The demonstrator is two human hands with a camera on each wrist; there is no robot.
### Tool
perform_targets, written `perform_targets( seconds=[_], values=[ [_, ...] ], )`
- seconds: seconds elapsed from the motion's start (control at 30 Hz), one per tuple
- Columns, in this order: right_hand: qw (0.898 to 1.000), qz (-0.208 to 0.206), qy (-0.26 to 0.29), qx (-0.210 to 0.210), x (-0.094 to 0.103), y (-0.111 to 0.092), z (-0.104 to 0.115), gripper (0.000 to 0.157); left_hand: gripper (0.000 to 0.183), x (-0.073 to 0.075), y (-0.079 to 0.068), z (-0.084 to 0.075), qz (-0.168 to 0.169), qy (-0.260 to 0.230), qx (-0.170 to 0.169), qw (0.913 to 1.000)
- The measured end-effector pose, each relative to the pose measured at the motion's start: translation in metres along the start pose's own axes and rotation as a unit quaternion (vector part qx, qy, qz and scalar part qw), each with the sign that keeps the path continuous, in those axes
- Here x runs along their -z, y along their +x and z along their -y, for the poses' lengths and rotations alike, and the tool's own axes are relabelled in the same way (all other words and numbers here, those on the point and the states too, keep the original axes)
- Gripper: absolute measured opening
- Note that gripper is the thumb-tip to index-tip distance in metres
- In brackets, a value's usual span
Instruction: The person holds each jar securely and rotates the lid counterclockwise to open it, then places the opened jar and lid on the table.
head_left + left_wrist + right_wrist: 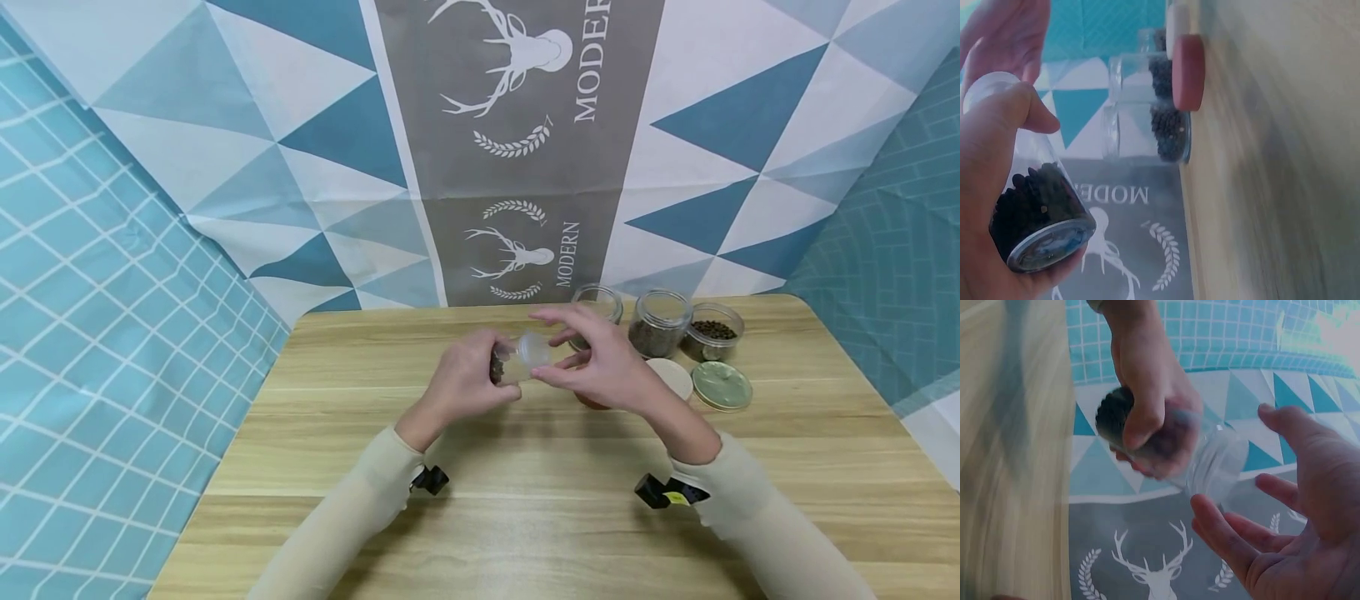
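Observation:
My left hand (468, 375) grips a clear jar (1041, 206) partly filled with dark pellets, held tilted above the wooden table. A translucent lid (535, 351) caps the jar's upper end, which points toward my right hand (600, 354). Thumb and fingers of the right hand are spread around that lid; in the right wrist view one fingertip (1200, 503) overlaps its edge, while the thumb stands apart from it. The left thumb and fingers wrap around the jar's body and hide part of the pellets.
Three open glass jars stand at the back right: one (597, 300) partly behind my right hand, a second (660, 325) and a shorter one (712, 329). Before them lie a white lid (670, 379), a green lid (722, 385) and a red lid (1189, 72).

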State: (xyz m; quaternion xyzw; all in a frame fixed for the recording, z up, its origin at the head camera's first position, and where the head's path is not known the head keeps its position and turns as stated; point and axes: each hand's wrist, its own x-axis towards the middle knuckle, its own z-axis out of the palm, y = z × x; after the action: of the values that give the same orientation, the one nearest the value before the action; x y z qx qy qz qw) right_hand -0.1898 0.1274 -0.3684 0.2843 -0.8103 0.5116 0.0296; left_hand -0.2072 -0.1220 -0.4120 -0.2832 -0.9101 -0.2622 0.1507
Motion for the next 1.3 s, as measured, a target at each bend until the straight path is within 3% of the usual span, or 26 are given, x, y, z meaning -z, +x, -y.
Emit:
perform_targets(
  seconds=[0.2,0.5,0.67,0.83,0.97,1.07,1.2,1.3],
  values=[
    [0.999,-0.002,-0.04,0.009,-0.006,-0.001,0.002,0.039,0.048,-0.007,-0.002,-0.009,-0.004,0.011,0.001,0.9999],
    [0.999,0.006,-0.042,0.018,-0.005,-0.002,0.003,0.035,0.048,-0.006,-0.003,-0.012,0.0,0.004,0.009,0.9999],
    [0.998,0.015,-0.045,0.036,-0.003,-0.002,0.003,0.035,0.048,-0.003,-0.003,-0.012,0.029,-0.036,0.033,0.9984],
    [0.995,0.036,-0.062,0.072,0.0,-0.003,0.004,0.035,0.044,-0.001,-0.003,-0.011,0.069,-0.096,0.057,0.9914],
    [0.989,0.06,-0.084,0.11,0.004,-0.005,0.003,0.038,0.036,0.001,-0.002,-0.008,0.107,-0.123,0.053,0.9852],
    [0.98,0.069,-0.105,0.154,0.006,-0.006,0.002,0.038,0.033,0.004,-0.002,-0.005,0.147,-0.153,0.047,0.9761],
    [0.965,0.08,-0.119,0.221,0.007,-0.006,0.0,0.039,0.031,0.008,-0.003,-0.001,0.211,-0.219,0.051,0.9512],
    [0.957,0.089,-0.12,0.249,0.007,-0.006,-0.001,0.04,0.029,0.011,-0.004,0.0,0.241,-0.246,0.052,0.9375]
  ],
)
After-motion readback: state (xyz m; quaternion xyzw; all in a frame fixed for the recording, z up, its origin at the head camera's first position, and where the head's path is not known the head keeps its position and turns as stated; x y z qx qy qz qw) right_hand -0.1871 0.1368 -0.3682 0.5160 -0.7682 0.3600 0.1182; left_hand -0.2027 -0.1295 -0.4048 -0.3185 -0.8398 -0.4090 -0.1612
